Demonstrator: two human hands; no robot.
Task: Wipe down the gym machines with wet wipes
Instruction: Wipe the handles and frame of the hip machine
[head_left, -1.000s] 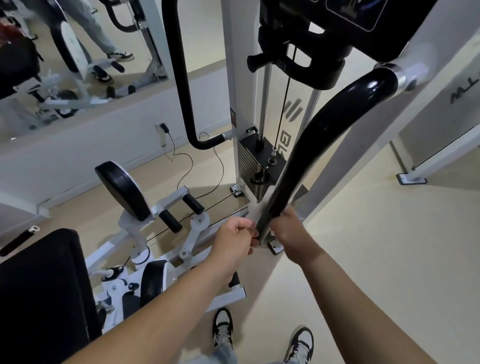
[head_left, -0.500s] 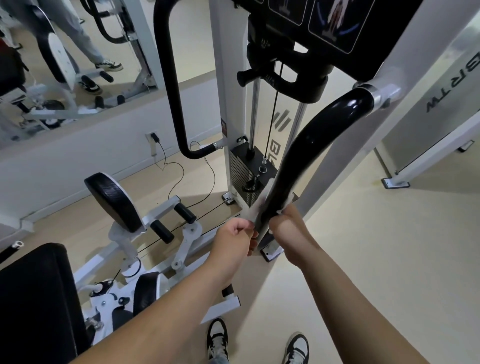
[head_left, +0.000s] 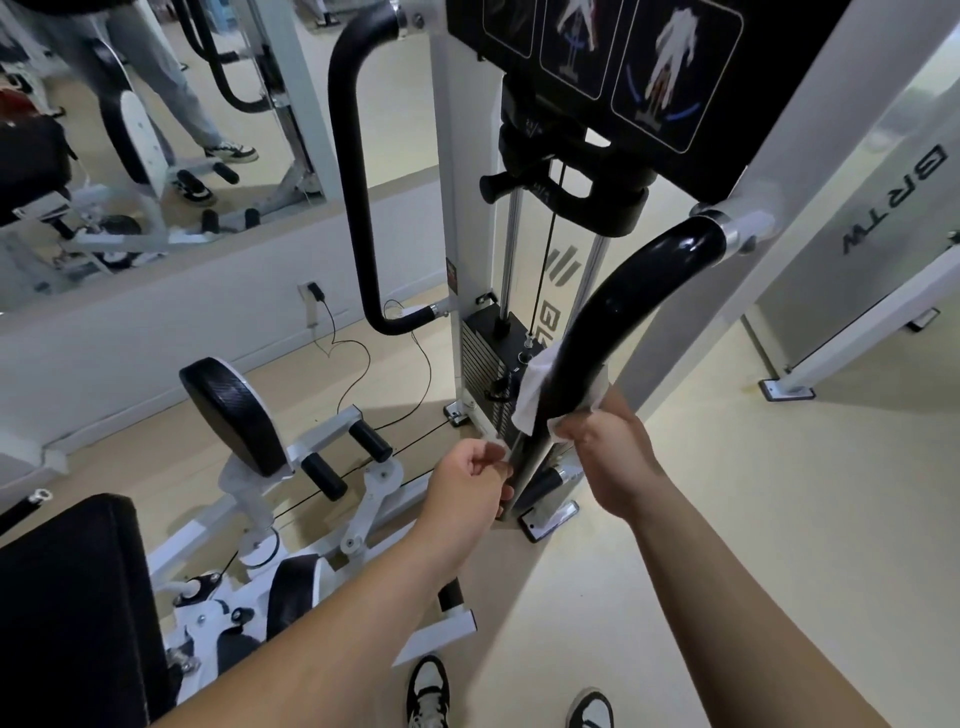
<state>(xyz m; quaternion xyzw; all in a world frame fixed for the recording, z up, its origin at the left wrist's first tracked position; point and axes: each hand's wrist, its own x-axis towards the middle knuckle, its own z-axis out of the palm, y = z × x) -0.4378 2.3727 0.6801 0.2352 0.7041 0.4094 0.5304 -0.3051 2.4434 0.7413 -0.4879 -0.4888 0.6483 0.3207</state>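
Observation:
A curved black padded handle bar runs from the white machine frame down toward me. A white wet wipe is wrapped around the bar's lower part, one end hanging on the left. My right hand grips the wipe against the bar from the right. My left hand sits a little lower on the left, fingers curled at the bar's bottom end; whether it pinches the wipe is unclear.
The weight stack stands behind the bar. A second black handle curves on the left. A round black pad and foot rollers sit low left, a black seat at bottom left. A wall mirror is on the left.
My right hand has slid the wipe up the bar, and the wipe now shows more. The view has tilted up and nearer to the machine. My left hand stays low.

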